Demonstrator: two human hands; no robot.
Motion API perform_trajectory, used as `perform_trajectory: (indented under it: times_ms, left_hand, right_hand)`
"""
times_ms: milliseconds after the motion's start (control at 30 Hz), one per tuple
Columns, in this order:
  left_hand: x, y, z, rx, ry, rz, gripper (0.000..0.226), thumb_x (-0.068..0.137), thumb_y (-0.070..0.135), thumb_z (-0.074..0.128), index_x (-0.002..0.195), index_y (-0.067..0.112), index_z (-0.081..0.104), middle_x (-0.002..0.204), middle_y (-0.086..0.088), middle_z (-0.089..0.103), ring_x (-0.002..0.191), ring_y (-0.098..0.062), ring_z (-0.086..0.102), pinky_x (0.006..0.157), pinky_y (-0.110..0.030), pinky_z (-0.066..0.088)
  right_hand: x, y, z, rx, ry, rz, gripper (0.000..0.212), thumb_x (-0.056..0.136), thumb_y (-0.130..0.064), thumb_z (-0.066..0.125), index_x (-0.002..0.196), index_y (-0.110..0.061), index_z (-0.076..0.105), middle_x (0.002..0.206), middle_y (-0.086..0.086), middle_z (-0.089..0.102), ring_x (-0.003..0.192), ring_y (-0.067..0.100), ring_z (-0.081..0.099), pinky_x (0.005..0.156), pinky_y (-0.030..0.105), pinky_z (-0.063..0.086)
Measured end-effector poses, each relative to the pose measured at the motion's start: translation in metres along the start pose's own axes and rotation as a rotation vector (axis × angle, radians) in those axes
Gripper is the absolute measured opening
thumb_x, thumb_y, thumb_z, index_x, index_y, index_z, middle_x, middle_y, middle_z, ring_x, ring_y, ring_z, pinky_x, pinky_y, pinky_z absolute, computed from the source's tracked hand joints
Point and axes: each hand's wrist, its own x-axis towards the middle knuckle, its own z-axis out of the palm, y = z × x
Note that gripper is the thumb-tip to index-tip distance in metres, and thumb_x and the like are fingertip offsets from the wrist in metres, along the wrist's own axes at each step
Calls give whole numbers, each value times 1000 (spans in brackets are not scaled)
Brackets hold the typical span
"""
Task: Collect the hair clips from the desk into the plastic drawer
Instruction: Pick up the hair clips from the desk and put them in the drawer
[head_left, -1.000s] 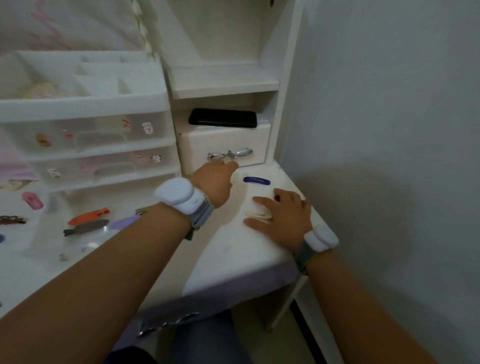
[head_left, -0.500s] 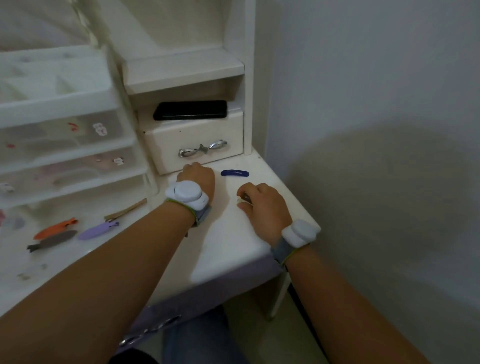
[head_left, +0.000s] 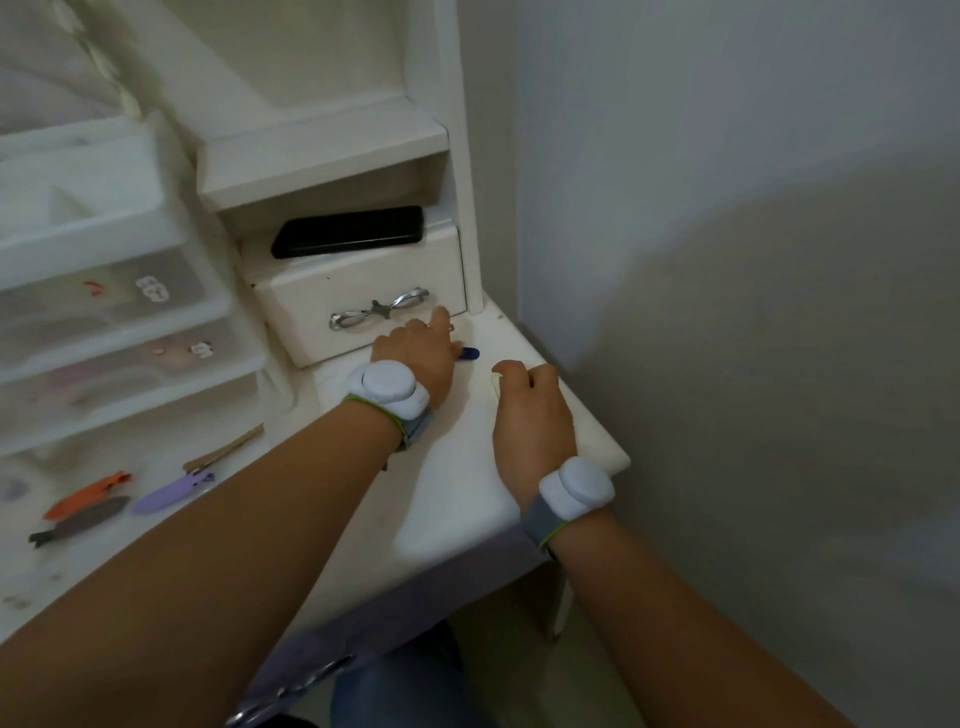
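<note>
Covering most of a blue hair clip (head_left: 470, 354) on the white desk (head_left: 457, 467), my left hand (head_left: 415, 358) lies fingers down; whether it grips, I cannot tell. My right hand (head_left: 530, 410) curls over a pale clip (head_left: 495, 385) beside it.

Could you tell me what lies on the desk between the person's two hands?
In the head view, only bare white desk separates the left hand from the right hand; the blue hair clip pokes out at the left hand's fingertips.
</note>
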Motion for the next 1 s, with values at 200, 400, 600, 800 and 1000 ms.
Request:
perform_trajectory:
  times_ms: [200,400,600,800,1000]
  left_hand:
    - [8,2,7,220,-91,173,39,99,38,27,112,8,49,110,-13,63,98,-30,61,72,-33,37]
    - [-25,0,-13,76,-206,82,37,94,19,38,63,6,53,66,-2,51,66,-21,56,58,-25,37]
    - [-80,-38,-38,-17,167,39,25,94,18,38,71,10,44,79,-14,61,74,-31,58,61,-31,37]
    - [-85,-42,-35,-145,71,58,40,95,39,42,116,6,51,118,-13,63,105,-30,60,81,-35,48]
    - [-71,-11,-3,-106,-275,121,41,98,37,34,121,5,46,121,-13,59,107,-27,59,81,-31,45]
  right_hand:
    - [3,1,-1,110,58,90,33,91,0,44,123,-10,46,120,15,42,73,18,38,69,22,35]
    - [5,2,-1,183,61,77,20,98,-16,35,113,-8,46,99,13,59,79,27,55,66,28,35]
    - [6,3,10,18,256,16,33,98,-30,32,106,-7,54,67,6,60,44,-1,27,45,13,22]
    - [12,-19,4,106,60,179,33,102,-30,27,114,-7,47,85,7,52,77,29,54,66,30,31]
    - [18,-14,5,420,248,315,17,99,-19,35,98,-9,49,87,12,57,82,38,60,74,52,54]
